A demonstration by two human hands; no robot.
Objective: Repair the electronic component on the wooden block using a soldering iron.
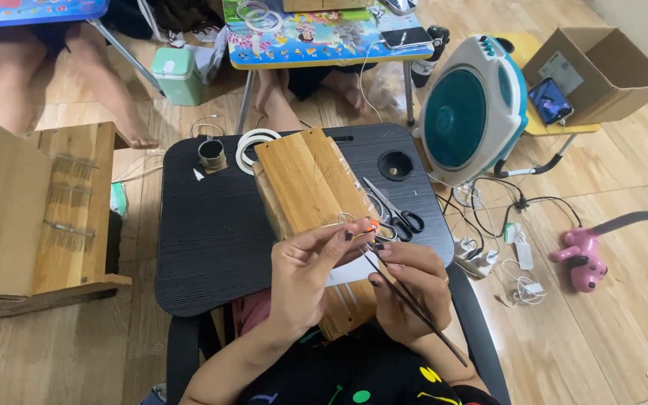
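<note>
I see my left hand (305,274) pinching a small orange piece (370,226) at its fingertips, with my right hand (406,289) just beside it, closed around thin dark sticks (414,307) that slant down past the wrist. Beyond both hands on the black tabletop (204,232): wooden slats (305,180), scissors (395,214) just right of them.

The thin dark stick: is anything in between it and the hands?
Nothing visible is. The right hand already grips the thin dark stick, and the left hand pinches a small orange piece at its top end. The scissors lie behind, on the black table.
</note>
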